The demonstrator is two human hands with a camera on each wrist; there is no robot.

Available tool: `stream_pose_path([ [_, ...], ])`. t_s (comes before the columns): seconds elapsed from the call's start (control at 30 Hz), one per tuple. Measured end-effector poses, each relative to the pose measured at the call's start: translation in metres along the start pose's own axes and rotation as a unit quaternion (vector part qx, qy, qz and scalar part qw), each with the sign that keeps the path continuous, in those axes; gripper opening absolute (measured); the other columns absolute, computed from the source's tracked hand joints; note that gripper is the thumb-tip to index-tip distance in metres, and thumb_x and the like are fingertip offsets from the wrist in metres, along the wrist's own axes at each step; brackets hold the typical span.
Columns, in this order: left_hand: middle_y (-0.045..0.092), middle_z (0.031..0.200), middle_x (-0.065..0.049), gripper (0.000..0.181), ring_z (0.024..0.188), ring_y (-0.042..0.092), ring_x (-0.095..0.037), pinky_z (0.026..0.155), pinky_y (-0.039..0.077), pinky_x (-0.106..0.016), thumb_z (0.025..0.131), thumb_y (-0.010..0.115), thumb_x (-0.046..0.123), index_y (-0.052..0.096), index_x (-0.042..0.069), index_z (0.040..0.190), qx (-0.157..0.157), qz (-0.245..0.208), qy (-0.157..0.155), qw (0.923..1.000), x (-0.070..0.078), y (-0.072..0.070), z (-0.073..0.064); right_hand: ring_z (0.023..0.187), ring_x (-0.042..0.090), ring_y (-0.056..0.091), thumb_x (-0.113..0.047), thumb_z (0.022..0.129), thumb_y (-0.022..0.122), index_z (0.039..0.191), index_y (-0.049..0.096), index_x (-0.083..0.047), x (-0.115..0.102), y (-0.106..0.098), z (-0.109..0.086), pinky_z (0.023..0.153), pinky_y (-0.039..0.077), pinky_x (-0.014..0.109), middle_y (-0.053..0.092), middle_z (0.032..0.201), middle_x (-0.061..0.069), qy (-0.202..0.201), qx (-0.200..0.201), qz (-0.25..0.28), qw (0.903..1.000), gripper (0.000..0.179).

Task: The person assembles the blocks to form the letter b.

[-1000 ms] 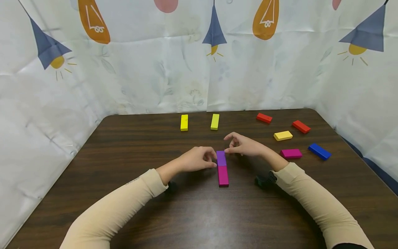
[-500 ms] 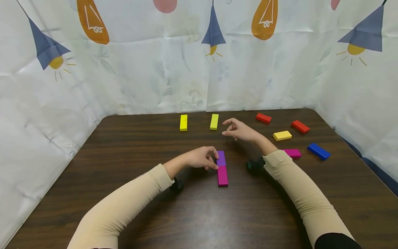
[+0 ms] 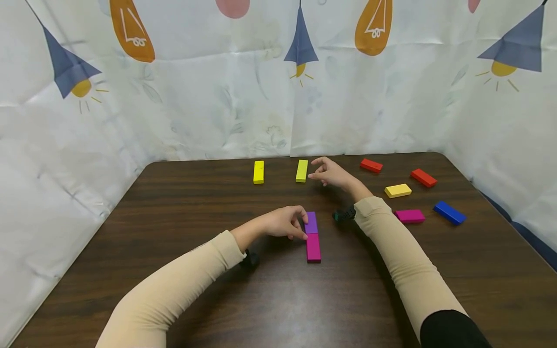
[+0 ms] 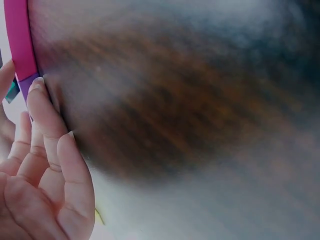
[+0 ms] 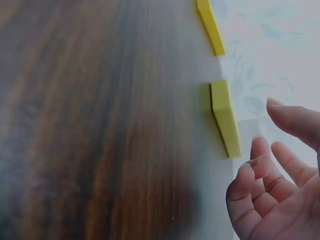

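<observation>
My left hand [image 3: 285, 222] is at the left side of a purple block [image 3: 311, 222], bent fingers and thumb lightly against its edge, not wrapped round it. Against the purple block's near end lies a magenta block [image 3: 313, 248], both in one line. In the left wrist view, a fingertip meets the purple block [image 4: 27, 86] close to where the magenta block [image 4: 21, 40] begins. My right hand [image 3: 331, 174] hovers just right of a lime-yellow block [image 3: 302, 171], thumb and index finger apart with nothing between them. The right wrist view shows this lime-yellow block [image 5: 225, 117] beyond the fingertips.
A bright yellow block [image 3: 258, 172] lies left of the lime one. On the right are two red blocks [image 3: 371, 166], a pale yellow block [image 3: 398, 190], a second magenta block [image 3: 409, 216] and a blue block [image 3: 450, 213]. A printed curtain [image 3: 196, 106] borders the dark wooden table [image 3: 196, 193].
My right hand has left the purple block and moved away from me to the lime-yellow block. My left hand has shifted slightly right and stays by the purple block.
</observation>
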State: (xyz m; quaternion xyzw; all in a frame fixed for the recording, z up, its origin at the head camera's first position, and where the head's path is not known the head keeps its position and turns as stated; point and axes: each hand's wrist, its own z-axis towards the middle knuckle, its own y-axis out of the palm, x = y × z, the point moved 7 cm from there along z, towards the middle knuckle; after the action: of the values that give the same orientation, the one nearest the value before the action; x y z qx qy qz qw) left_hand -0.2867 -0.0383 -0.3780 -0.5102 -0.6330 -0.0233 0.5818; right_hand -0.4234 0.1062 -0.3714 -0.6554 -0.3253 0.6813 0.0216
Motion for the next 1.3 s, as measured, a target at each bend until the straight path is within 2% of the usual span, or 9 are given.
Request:
stream_pose_path([
  [0.23, 0.066, 0.078, -0.003, 0.034, 0.064, 0.057, -0.014, 0.064, 0.043, -0.024, 0.094, 0.077, 0.015, 0.054, 0.006, 0.117, 0.001, 0.010, -0.006, 0.9999, 0.000, 0.000, 0.000, 0.079, 0.019, 0.053, -0.018, 0.102, 0.067, 0.154, 0.033, 0.003, 0.006, 0.005, 0.014, 0.072, 0.048, 0.028, 0.056, 0.109, 0.016, 0.004, -0.014, -0.032, 0.9994, 0.066],
  [0.5, 0.066, 0.076, -0.003, 0.033, 0.063, 0.057, -0.014, 0.062, 0.042, -0.024, 0.093, 0.078, 0.014, 0.054, 0.006, 0.114, 0.009, 0.016, -0.004, 0.9998, 0.001, 0.000, 0.000, 0.095, 0.028, 0.056, -0.029, 0.096, 0.073, 0.163, 0.015, -0.002, 0.005, 0.014, 0.026, 0.079, 0.048, 0.038, 0.057, 0.122, 0.021, 0.034, -0.050, -0.112, 0.9918, 0.092],
  [0.7, 0.065, 0.078, -0.003, 0.033, 0.063, 0.057, -0.013, 0.062, 0.043, -0.024, 0.094, 0.078, 0.016, 0.054, 0.007, 0.115, 0.009, 0.023, -0.007, 0.9997, 0.000, 0.000, 0.001, 0.121, 0.040, 0.054, -0.031, 0.095, 0.076, 0.164, 0.005, -0.001, 0.003, 0.018, 0.035, 0.097, 0.049, 0.050, 0.047, 0.143, 0.030, 0.054, -0.070, -0.142, 0.9859, 0.103],
  [0.9, 0.063, 0.074, -0.001, 0.035, 0.060, 0.055, -0.012, 0.060, 0.043, -0.023, 0.092, 0.081, 0.019, 0.053, 0.008, 0.110, 0.015, 0.047, -0.001, 0.9988, 0.003, 0.001, 0.005, 0.147, 0.040, 0.031, -0.038, 0.095, 0.075, 0.164, 0.008, 0.000, 0.003, 0.016, 0.044, 0.115, 0.033, 0.052, 0.022, 0.164, 0.025, 0.062, -0.073, -0.202, 0.9747, 0.104],
  [1.0, 0.063, 0.071, -0.001, 0.037, 0.059, 0.054, -0.011, 0.059, 0.042, -0.023, 0.090, 0.082, 0.019, 0.052, 0.007, 0.108, 0.020, 0.060, 0.004, 0.9980, 0.006, 0.001, 0.006, 0.151, 0.039, 0.022, -0.040, 0.095, 0.074, 0.163, 0.012, 0.001, 0.002, 0.015, 0.045, 0.119, 0.025, 0.052, 0.018, 0.167, 0.023, 0.058, -0.068, -0.228, 0.9696, 0.101],
  [1.2, 0.063, 0.070, -0.001, 0.037, 0.059, 0.054, -0.012, 0.058, 0.042, -0.023, 0.090, 0.083, 0.019, 0.052, 0.008, 0.108, 0.018, 0.056, -0.004, 0.9983, 0.004, 0.000, 0.007, 0.150, 0.040, 0.025, -0.039, 0.095, 0.074, 0.163, 0.015, 0.000, -0.001, 0.015, 0.044, 0.118, 0.027, 0.052, 0.021, 0.165, 0.023, 0.059, -0.061, -0.220, 0.9718, 0.098],
  [1.3, 0.063, 0.071, -0.001, 0.037, 0.060, 0.053, -0.011, 0.058, 0.042, -0.023, 0.090, 0.082, 0.019, 0.052, 0.008, 0.109, 0.015, 0.051, -0.006, 0.9986, 0.002, 0.001, 0.007, 0.145, 0.040, 0.034, -0.038, 0.094, 0.075, 0.163, 0.016, 0.000, 0.000, 0.016, 0.043, 0.116, 0.031, 0.052, 0.031, 0.161, 0.025, 0.060, -0.060, -0.214, 0.9732, 0.098],
])
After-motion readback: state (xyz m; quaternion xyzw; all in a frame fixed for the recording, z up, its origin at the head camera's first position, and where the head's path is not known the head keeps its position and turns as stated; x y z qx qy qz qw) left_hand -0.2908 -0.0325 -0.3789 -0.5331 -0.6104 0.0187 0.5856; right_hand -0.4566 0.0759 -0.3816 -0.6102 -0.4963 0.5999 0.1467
